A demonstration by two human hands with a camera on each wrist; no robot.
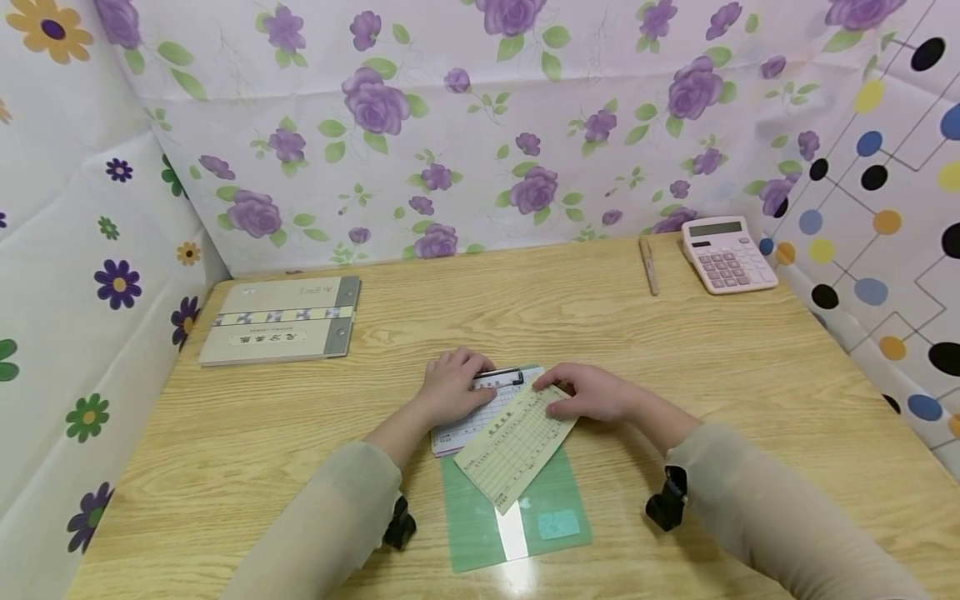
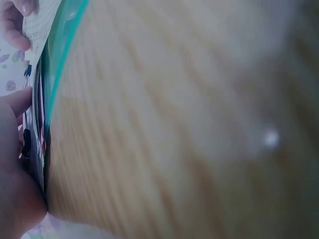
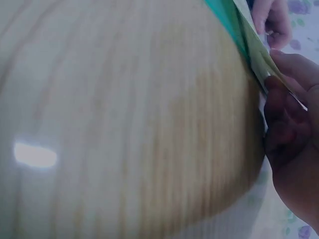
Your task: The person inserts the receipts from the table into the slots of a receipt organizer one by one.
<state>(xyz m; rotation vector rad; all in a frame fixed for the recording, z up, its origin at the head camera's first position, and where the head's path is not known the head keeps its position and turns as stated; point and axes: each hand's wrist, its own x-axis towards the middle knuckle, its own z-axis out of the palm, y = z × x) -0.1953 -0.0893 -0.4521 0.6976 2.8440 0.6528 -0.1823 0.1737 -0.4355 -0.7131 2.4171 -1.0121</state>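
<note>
A translucent green clipboard [image 1: 517, 533] lies on the table, with a metal clip [image 1: 498, 375] with dark ends at its far edge. White printed forms [image 1: 459, 433] lie on its far half. The left hand [image 1: 453, 390] rests on the far left corner of these forms beside the clip, its thumb across the top sheet. A pale yellow printed form [image 1: 513, 450] lies slantwise over the white ones. At its far right corner, the right hand [image 1: 592, 393] pinches it between thumb and fingers. In the right wrist view, the yellow form's edge [image 3: 271, 69] shows between the thumb and fingers.
At the back left lies a beige account book [image 1: 277, 325] with a grey spine strip. A brown pen [image 1: 648, 267] and a pink calculator [image 1: 729, 256] are at the back right. Patterned cloth walls [image 1: 450, 125] border the wooden table [image 1: 300, 433].
</note>
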